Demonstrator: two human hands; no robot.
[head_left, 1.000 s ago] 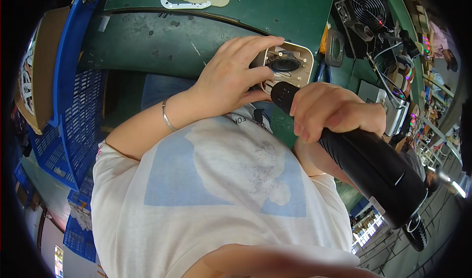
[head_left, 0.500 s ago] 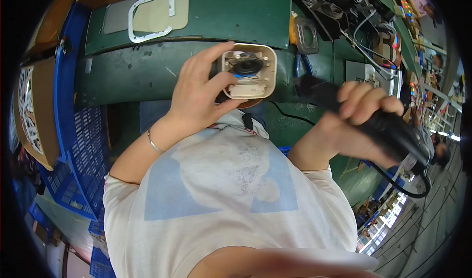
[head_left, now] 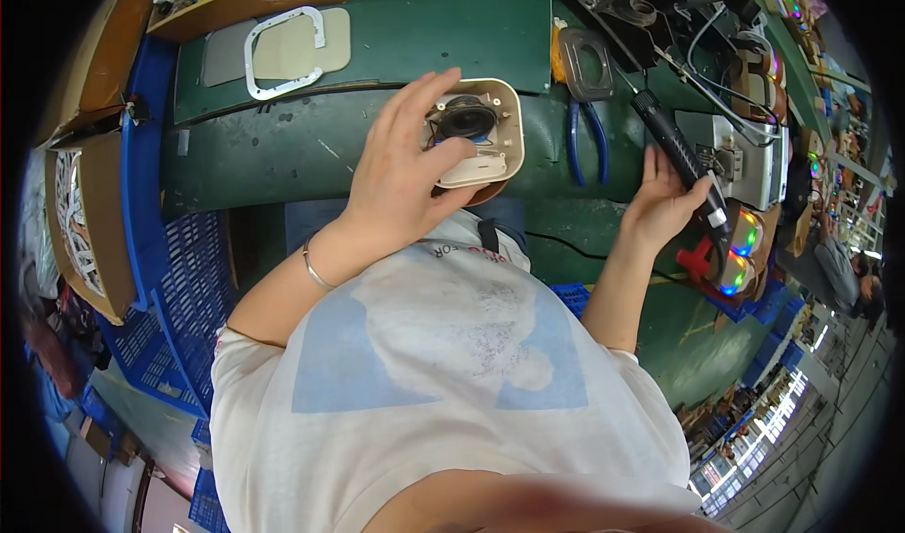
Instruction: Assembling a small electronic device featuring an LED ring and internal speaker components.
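My left hand (head_left: 401, 161) grips a cream rounded-square plastic housing (head_left: 515, 132) from its left side, thumb over the near part. Inside the housing sit a round black speaker (head_left: 468, 118), thin wires and a pale rectangular piece (head_left: 479, 170). At the right, my right hand (head_left: 660, 208) is open with fingers stretched out. It is beside a black electric screwdriver (head_left: 671, 142), whose thin bit points away to the upper left. My right thumb overlaps the screwdriver's body; whether they touch I cannot tell.
Blue-handled pliers (head_left: 601, 142) lie between my hands, below a grey translucent frame (head_left: 586, 66). A white C-shaped frame (head_left: 253, 52) and flat panels lie at the far left. Right are a metal box (head_left: 754, 161) and colour-lit units (head_left: 740, 274). Blue crates (head_left: 193, 269) stand left.
My right hand has let go of the black screwdriver, which it gripped before, and its fingers have opened out. The pliers now show fully. My left hand still holds the housing.
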